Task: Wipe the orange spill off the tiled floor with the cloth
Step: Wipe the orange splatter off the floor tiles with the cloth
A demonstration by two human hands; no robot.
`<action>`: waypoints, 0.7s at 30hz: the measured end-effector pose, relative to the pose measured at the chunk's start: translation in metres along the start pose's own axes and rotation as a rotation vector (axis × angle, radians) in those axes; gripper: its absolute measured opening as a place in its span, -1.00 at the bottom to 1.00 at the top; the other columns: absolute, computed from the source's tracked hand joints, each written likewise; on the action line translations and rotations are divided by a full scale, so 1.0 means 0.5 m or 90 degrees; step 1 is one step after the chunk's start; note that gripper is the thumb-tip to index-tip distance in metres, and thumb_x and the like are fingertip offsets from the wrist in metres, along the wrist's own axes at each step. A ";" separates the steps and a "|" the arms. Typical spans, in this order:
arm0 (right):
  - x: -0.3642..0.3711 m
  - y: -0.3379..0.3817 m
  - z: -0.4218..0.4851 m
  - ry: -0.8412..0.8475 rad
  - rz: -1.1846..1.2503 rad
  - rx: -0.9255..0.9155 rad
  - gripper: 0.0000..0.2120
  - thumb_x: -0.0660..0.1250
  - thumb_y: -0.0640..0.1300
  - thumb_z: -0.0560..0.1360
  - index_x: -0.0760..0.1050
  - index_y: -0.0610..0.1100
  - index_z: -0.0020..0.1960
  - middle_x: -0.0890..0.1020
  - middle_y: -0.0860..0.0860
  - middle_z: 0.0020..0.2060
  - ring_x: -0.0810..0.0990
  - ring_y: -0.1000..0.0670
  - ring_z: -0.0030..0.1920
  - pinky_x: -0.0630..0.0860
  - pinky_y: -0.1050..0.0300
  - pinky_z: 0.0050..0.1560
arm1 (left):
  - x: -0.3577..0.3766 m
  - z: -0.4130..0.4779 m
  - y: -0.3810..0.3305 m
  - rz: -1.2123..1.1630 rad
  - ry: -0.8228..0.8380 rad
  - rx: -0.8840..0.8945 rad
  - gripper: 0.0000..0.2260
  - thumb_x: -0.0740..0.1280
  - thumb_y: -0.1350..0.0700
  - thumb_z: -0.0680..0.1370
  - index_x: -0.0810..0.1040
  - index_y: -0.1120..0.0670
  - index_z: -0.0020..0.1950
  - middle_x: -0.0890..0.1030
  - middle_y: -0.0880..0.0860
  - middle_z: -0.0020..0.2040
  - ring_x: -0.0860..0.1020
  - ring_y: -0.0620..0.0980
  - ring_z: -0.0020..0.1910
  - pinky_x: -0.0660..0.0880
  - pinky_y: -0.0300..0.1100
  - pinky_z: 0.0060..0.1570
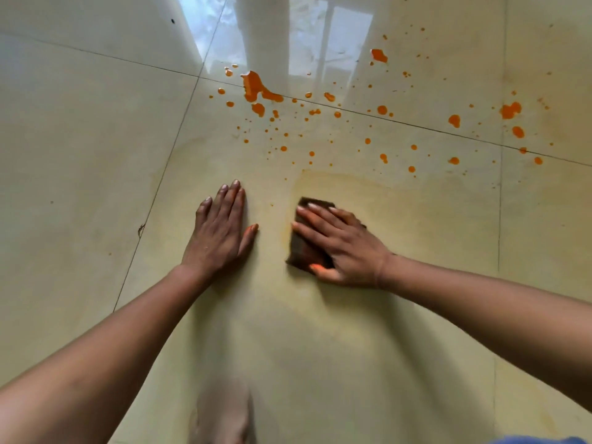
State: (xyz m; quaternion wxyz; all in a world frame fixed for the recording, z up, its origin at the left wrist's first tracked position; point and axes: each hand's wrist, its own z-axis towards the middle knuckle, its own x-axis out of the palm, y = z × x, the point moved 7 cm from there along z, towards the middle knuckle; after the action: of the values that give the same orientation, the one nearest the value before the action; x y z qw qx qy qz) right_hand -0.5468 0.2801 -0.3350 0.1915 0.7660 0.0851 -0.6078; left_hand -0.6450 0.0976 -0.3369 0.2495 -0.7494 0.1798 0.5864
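Right hand [344, 248] presses the dark cloth [302, 248] flat mid-floor; left hand [221, 232] rests open, empty. Orange spill [256, 88] lies beyond; a saturated cloth may smear it.

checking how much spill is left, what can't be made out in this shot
- Head view: the floor under the cloth is hidden by it and the right hand.
- Floor under the left hand: covered.
- Orange spill: cut off at the top and right edges.
- Bare foot: blurred, cut off at the bottom edge.

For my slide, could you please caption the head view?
Right hand presses dark cloth on tiled floor; orange spill ahead.
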 end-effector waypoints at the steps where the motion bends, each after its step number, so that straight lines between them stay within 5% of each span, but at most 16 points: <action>1: -0.002 -0.018 -0.020 -0.001 -0.003 -0.020 -0.23 0.12 0.27 0.46 0.07 -0.02 0.57 0.08 -0.07 0.57 0.02 -0.08 0.57 0.00 -0.04 0.51 | 0.000 0.000 0.001 -0.003 0.001 0.000 -0.32 -0.12 -0.21 0.56 0.06 0.21 0.55 0.06 0.14 0.57 0.01 0.08 0.55 -0.04 0.02 0.46; 6: -0.059 -0.125 0.123 -0.062 0.048 0.281 -0.25 0.09 0.27 0.48 0.05 -0.02 0.57 0.06 -0.07 0.58 0.01 -0.08 0.57 -0.01 -0.08 0.52 | 0.011 0.001 0.011 -0.039 0.002 0.014 -0.35 -0.07 -0.17 0.56 0.06 0.19 0.55 0.05 0.12 0.57 0.00 0.06 0.55 -0.09 -0.03 0.46; 11: 0.001 0.057 0.034 0.007 0.012 -0.064 -0.25 0.15 0.24 0.45 0.13 -0.03 0.56 0.13 -0.07 0.56 0.06 -0.08 0.56 0.03 -0.05 0.50 | -0.006 0.007 0.024 -0.125 0.012 0.019 -0.52 0.10 0.08 0.64 0.11 0.15 0.54 0.08 0.09 0.57 0.03 0.04 0.55 -0.07 -0.08 0.46; 13: -0.016 -0.001 0.052 -0.002 0.012 -0.038 -0.26 0.17 0.22 0.45 0.13 -0.03 0.56 0.13 -0.07 0.56 0.07 -0.08 0.56 0.06 -0.08 0.50 | -0.009 0.009 0.033 -0.150 0.020 0.031 -0.51 0.13 0.15 0.64 0.09 0.12 0.55 0.04 0.05 0.57 0.00 0.00 0.55 -0.12 -0.17 0.45; 16: -0.059 -0.081 0.172 -0.050 0.052 0.221 -0.27 0.15 0.24 0.48 0.08 -0.02 0.56 0.08 -0.07 0.57 0.03 -0.08 0.56 0.04 -0.11 0.51 | -0.007 0.013 0.038 -0.170 0.031 0.045 -0.49 0.14 0.21 0.62 0.08 0.10 0.56 0.03 0.04 0.57 -0.02 -0.01 0.55 -0.12 -0.21 0.44; 17: -0.059 -0.054 0.190 -0.056 0.050 0.228 -0.26 0.15 0.24 0.48 0.08 -0.04 0.56 0.07 -0.08 0.57 0.04 -0.08 0.56 0.03 -0.08 0.51 | -0.009 0.017 0.040 -0.181 0.040 0.047 -0.49 0.12 0.20 0.61 0.09 0.11 0.55 0.04 0.05 0.57 0.00 0.01 0.55 -0.09 -0.18 0.45; 21: 0.008 0.104 0.066 0.006 0.043 -0.059 -0.26 0.17 0.23 0.44 0.17 -0.05 0.54 0.17 -0.09 0.55 0.12 -0.10 0.55 0.08 -0.07 0.48 | -0.037 0.020 0.040 -0.180 0.102 0.117 -0.51 0.02 0.18 0.61 0.07 0.19 0.55 0.03 0.15 0.56 0.02 0.07 0.55 -0.04 -0.11 0.51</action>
State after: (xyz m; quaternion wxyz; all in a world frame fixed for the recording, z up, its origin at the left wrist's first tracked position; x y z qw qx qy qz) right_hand -0.5566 0.2190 -0.3349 0.2465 0.7618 0.0882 -0.5926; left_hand -0.6686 0.0869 -0.3239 0.3820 -0.7853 0.1450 0.4651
